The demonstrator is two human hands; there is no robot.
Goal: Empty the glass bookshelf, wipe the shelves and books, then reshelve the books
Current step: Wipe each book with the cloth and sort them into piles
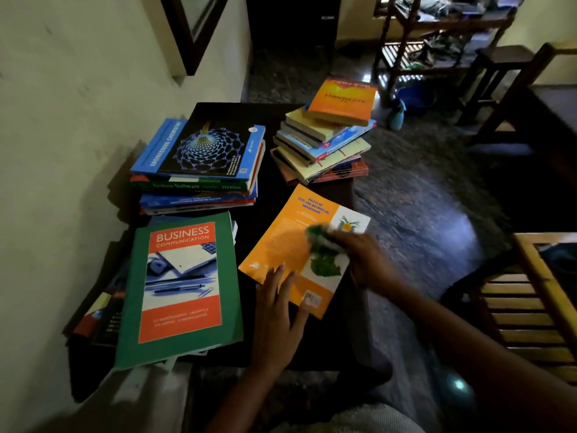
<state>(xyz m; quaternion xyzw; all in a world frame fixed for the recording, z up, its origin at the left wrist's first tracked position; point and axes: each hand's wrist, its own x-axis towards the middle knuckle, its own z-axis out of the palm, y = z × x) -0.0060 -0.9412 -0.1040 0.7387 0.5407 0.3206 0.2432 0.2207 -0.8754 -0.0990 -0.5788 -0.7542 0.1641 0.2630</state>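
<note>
An orange civil and mechanical engineering book (290,239) lies flat on the dark table (271,201). My left hand (278,310) presses its near edge with straight fingers. My right hand (365,257) grips a green and white cloth (324,245) on the cover, blurred by motion. A green Business Communication book (181,292) tops a pile at the near left. A stack with a blue and black chemistry book (206,151) stands behind it. A leaning stack topped by an orange paperback (343,101) stands at the far right.
A wall runs along the left with a framed mirror (193,29). A blue spray bottle (396,115) and a blue basin (416,95) sit on the dark floor beyond the table. Wooden slatted furniture (527,310) stands at the right, a wooden rack (437,35) at the back.
</note>
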